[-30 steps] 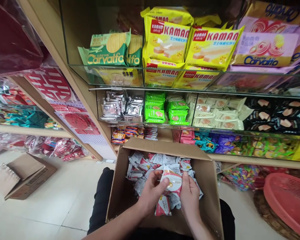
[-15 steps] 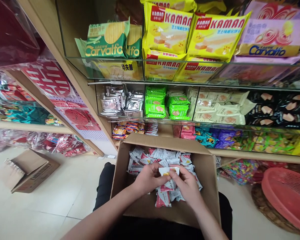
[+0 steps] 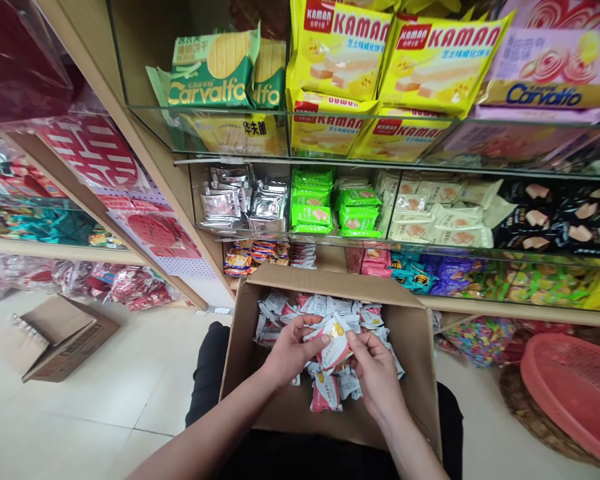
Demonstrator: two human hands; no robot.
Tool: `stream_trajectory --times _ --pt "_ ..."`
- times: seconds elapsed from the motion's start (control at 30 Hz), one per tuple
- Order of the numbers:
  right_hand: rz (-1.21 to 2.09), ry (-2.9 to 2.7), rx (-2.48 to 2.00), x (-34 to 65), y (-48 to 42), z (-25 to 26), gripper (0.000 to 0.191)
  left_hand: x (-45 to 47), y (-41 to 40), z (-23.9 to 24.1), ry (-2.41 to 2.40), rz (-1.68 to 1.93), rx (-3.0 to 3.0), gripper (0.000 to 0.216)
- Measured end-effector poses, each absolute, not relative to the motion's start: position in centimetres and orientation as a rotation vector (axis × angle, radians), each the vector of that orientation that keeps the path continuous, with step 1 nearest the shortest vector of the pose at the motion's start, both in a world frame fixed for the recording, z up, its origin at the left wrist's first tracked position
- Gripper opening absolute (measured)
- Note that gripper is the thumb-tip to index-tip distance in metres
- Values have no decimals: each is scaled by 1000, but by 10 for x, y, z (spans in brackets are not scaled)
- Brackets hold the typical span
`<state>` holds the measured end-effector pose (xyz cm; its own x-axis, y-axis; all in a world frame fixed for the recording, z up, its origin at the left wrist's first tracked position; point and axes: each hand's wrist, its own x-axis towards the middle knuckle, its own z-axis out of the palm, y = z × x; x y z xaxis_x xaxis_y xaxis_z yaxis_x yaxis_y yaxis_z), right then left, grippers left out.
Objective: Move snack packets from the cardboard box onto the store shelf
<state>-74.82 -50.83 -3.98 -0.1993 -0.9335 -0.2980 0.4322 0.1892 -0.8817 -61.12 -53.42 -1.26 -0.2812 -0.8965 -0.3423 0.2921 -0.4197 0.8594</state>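
Between my two hands a small white and pink snack packet (image 3: 335, 343) with a yellow picture is held up over the open cardboard box (image 3: 407, 343). My left hand (image 3: 296, 347) pinches its left edge between thumb and fingers. On the packet's right edge, the thumb and fingers of my right hand (image 3: 374, 367) are closed. Below and behind lie many more packets of the same kind, among them a pink and white packet (image 3: 326, 392) near the front of the pile. The box rests at my lap, between my knees.
Glass-fronted shelves (image 3: 260, 233) ahead hold yellow wafer bags (image 3: 340, 50), green packets (image 3: 311, 200) and black packets (image 3: 537, 217). Another cardboard box (image 3: 70, 337) stands on the tiled floor at left. At right is a pink plastic basket (image 3: 570, 393) above a brown woven one.
The packet in my hands has turned and tilted, showing more of its printed face. My fingers have shifted out to its two edges. The view has moved slightly.
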Motion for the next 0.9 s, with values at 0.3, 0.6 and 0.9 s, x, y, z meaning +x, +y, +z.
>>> stream_trajectory --times 0.3,0.6,0.9 --pt "-1271 1014 -627 -749 -506 -34 35 -613 -536 -20 -759 -1800 1084 38" --pt "-1154 1167 -906 -756 -502 -35 36 -606 -535 -20 -1255 -1701 1125 35" --pt "-1276 1625 -1669 -804 -548 3 28 -561 -602 37 -2467 -300 1154 52"
